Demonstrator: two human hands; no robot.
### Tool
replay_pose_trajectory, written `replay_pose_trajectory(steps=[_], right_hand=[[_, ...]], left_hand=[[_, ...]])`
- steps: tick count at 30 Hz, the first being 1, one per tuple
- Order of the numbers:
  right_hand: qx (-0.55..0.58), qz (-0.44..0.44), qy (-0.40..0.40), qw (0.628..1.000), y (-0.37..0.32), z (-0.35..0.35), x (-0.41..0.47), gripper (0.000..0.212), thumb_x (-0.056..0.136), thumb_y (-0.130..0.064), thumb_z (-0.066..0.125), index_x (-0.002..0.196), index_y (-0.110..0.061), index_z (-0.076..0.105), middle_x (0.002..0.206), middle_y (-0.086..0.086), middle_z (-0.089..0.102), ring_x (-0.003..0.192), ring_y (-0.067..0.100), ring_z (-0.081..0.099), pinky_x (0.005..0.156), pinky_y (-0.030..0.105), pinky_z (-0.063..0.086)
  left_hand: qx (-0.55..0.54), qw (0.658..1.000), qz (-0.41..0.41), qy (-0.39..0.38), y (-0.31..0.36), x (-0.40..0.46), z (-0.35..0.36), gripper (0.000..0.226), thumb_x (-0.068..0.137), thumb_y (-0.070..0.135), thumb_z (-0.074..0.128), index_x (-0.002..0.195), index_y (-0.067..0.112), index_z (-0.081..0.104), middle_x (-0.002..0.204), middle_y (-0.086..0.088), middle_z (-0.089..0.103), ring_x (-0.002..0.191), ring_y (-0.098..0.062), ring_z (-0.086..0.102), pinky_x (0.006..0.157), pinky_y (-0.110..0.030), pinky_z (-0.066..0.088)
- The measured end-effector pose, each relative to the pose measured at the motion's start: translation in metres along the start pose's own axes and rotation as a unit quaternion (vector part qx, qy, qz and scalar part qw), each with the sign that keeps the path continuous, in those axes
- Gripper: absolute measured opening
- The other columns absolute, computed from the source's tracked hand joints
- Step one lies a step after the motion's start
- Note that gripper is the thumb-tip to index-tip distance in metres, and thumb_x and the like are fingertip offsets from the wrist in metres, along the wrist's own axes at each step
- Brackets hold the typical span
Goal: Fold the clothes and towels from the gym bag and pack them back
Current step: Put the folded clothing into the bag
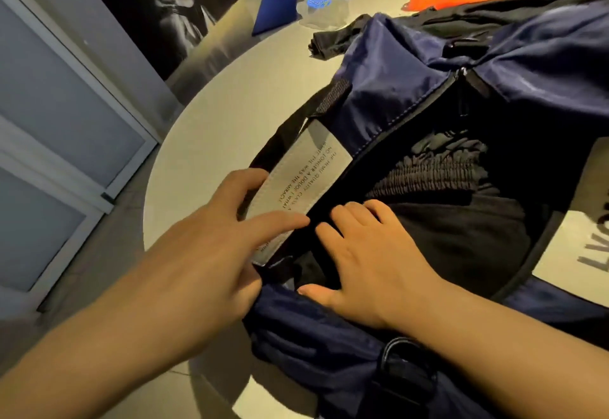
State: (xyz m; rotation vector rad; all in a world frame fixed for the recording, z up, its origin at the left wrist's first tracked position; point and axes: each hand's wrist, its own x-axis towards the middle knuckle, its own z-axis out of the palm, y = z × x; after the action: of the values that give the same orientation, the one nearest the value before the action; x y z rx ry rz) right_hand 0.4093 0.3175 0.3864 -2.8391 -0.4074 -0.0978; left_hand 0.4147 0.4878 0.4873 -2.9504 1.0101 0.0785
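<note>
Right hand [372, 263] flat, fingers straight, on black folded garment [461, 234] inside navy nylon gym bag [412, 66]; left hand [211, 254] relaxed, fingers apart, at its rim.

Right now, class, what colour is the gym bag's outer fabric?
Navy blue; the gym bag shows best in the head view.
</note>
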Motion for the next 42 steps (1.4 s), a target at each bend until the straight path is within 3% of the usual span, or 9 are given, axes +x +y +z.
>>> replay_pose_trajectory(steps=[6,10,13,17,20,25,32,36,42], right_hand=[[0.060,-0.075,-0.043,0.994,0.019,-0.018,0.003,0.048,0.086,-0.055,0.055,0.124,-0.025,0.054,0.128,-0.006,0.049,0.119,0.017,0.043,0.100,0.031,0.036],[0.112,-0.182,-0.065,0.975,0.025,-0.031,-0.006,0.034,0.093,-0.027,0.056,0.126,-0.034,0.058,0.134,-0.011,0.051,0.123,0.012,0.045,0.103,0.028,0.036],[0.044,-0.246,-0.161,0.955,0.031,-0.034,-0.003,0.043,0.102,-0.031,0.039,0.142,-0.046,0.036,0.151,-0.010,0.031,0.137,0.011,0.028,0.110,0.023,0.024],[-0.042,-0.245,-0.228,0.942,0.024,-0.028,0.000,0.048,0.102,-0.044,0.019,0.145,-0.054,0.000,0.156,0.005,0.017,0.143,0.023,0.019,0.115,0.038,0.024],[-0.102,-0.261,-0.218,0.935,0.013,-0.023,0.001,0.050,0.104,-0.041,0.020,0.143,-0.056,-0.007,0.147,0.018,0.025,0.132,0.034,0.034,0.108,0.043,0.033],[-0.157,-0.268,-0.238,0.920,0.004,-0.021,-0.002,0.048,0.104,-0.044,0.018,0.140,-0.060,-0.008,0.153,0.023,0.009,0.139,0.039,0.020,0.113,0.053,0.022],[-0.126,-0.231,-0.110,0.959,0.009,0.001,-0.004,0.046,0.087,-0.050,0.027,0.115,-0.049,0.063,0.101,0.029,0.067,0.081,0.046,0.067,0.059,0.055,0.056],[-0.084,-0.219,-0.063,0.970,0.022,0.007,-0.005,0.064,0.099,-0.048,0.003,0.116,-0.045,0.065,0.104,0.016,0.071,0.091,0.032,0.070,0.071,0.044,0.059],[-0.057,-0.161,-0.041,0.984,0.041,-0.012,-0.009,0.054,0.090,-0.052,0.028,0.121,-0.029,0.066,0.122,0.007,0.066,0.111,0.023,0.064,0.087,0.036,0.054]], left_hand=[[-0.050,0.992,-0.103,0.043,0.001,0.006,0.026,0.038,0.090,0.054,0.040,0.128,0.049,0.046,0.104,0.017,0.045,0.093,-0.007,0.049,0.066,-0.011,0.036],[-0.223,0.965,-0.137,0.035,0.001,-0.001,0.038,0.078,0.066,0.061,0.063,0.133,0.062,0.023,0.132,0.037,0.043,0.124,0.015,0.038,0.097,-0.011,0.036],[-0.292,0.947,-0.125,0.054,-0.006,-0.006,0.033,0.090,0.061,0.041,0.066,0.131,0.070,0.018,0.138,0.042,0.034,0.126,0.024,0.027,0.094,0.003,0.026],[-0.272,0.957,-0.098,0.035,-0.018,-0.016,0.003,0.088,0.058,0.036,0.068,0.128,0.072,0.028,0.133,0.038,0.044,0.115,0.004,0.054,0.090,-0.022,0.050],[-0.177,0.980,-0.085,0.034,-0.024,-0.021,-0.016,0.093,0.060,0.032,0.080,0.129,0.070,0.030,0.118,0.041,0.051,0.091,0.009,0.059,0.061,-0.017,0.051],[-0.125,0.988,-0.094,0.016,-0.021,-0.026,-0.019,0.090,0.067,0.037,0.070,0.132,0.072,0.019,0.122,0.042,0.040,0.099,0.013,0.050,0.064,-0.018,0.043],[-0.154,0.982,-0.112,-0.014,-0.017,-0.030,-0.019,0.094,0.068,0.029,0.069,0.130,0.075,0.014,0.121,0.041,0.040,0.095,0.006,0.055,0.059,-0.018,0.046],[-0.214,0.969,-0.117,-0.030,-0.017,-0.025,-0.013,0.091,0.073,0.029,0.071,0.126,0.078,0.015,0.124,0.047,0.036,0.094,0.003,0.060,0.069,-0.022,0.056],[-0.300,0.948,-0.106,-0.035,-0.019,-0.014,-0.005,0.085,0.060,0.052,0.071,0.125,0.078,0.021,0.131,0.049,0.033,0.111,0.018,0.046,0.092,-0.016,0.048]])
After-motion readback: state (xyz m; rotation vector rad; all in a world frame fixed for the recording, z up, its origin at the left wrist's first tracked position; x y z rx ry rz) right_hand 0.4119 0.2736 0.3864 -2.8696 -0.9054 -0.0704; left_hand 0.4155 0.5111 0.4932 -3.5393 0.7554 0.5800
